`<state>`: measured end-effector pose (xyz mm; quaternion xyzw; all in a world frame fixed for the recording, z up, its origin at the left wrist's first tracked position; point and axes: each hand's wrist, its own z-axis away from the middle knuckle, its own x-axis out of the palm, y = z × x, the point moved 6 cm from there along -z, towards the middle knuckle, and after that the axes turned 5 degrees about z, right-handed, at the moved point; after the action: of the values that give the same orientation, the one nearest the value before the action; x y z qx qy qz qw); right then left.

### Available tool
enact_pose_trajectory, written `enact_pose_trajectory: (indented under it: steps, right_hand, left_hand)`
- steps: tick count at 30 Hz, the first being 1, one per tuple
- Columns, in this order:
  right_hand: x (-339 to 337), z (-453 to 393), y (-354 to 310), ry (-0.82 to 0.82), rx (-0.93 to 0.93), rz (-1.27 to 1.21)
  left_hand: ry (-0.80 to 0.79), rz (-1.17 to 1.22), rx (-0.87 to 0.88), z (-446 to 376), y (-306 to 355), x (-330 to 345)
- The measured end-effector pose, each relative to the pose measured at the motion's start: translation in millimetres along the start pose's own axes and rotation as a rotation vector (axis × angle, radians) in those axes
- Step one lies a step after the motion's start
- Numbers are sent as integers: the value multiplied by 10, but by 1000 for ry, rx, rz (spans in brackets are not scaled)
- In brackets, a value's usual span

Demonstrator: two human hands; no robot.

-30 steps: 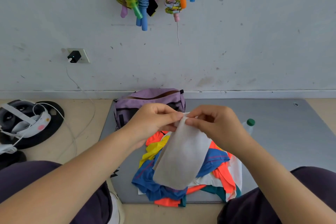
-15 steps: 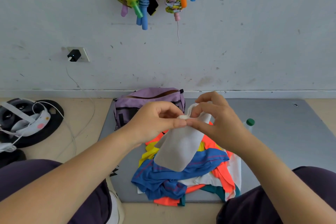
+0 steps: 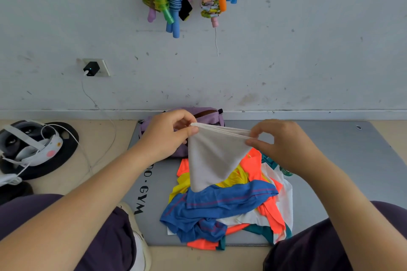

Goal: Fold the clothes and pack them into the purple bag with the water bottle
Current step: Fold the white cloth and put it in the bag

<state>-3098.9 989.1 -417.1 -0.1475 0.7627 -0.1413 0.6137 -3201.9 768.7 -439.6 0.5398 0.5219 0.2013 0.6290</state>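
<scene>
1. Fingers (image 3: 191,131) of the left hand (image 3: 167,136) pinch one top corner of the grey cloth (image 3: 211,160); the right hand (image 3: 284,145) pinches the other corner between thumb and fingertips.
2. Stretched between both grips, the cloth's top edge runs taut and the rest hangs down to a point.
3. Right beneath the fingers sits the pile of clothes (image 3: 226,204), blue, orange, yellow and white, on the grey mat (image 3: 330,160).
4. Behind the left hand, the purple bag (image 3: 209,114) rests against the wall's base.
5. Off beyond the left hand, a headset (image 3: 30,145) lies on the floor.
6. High above, jump ropes (image 3: 171,0) hang on the wall.
</scene>
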Motion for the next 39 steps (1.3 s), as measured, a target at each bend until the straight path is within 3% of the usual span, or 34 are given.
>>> enact_pose_trajectory:
  steps: [7,9,13,15,21,24,26,27,29,30,33,36,39]
  right_hand:
    - [-125,27,-57,202,37,-211]
    - [-88,12,-29,150,64,-224]
    - [49,-9,-33,-35,3,11]
    - [65,2,-46,-44,-9,-18]
    - [140,25,52,-84,271,-720]
    - [132,17,10,-12,296,-881]
    - [82,2,21,77,311,-921]
    - [55,-5,42,124,324,-929]
    - [51,-9,116,198,380,-958]
    - [82,-10,144,207,416,-1002]
    - [280,-26,102,-5,452,-1275]
    - [422,24,-9,-293,363,-1274]
    - [418,12,43,-242,328,-1190]
  left_hand:
    - [-44,35,-7,-7,-28,68]
    - [-31,122,-13,-15,-19,83]
    - [-88,47,-5,8,-25,160]
    - [-115,45,-21,26,-51,207]
    - [20,122,-70,11,-11,167]
    - [139,486,-178,24,57,128]
    - [-83,810,-292,55,114,235]
    - [-223,858,-328,105,150,302]
    - [-406,788,-372,200,130,444]
    - [-411,741,-394,220,100,487]
    - [-270,779,-404,170,14,479]
    - [-213,841,-373,114,-16,378]
    - [-200,730,-367,105,-56,332]
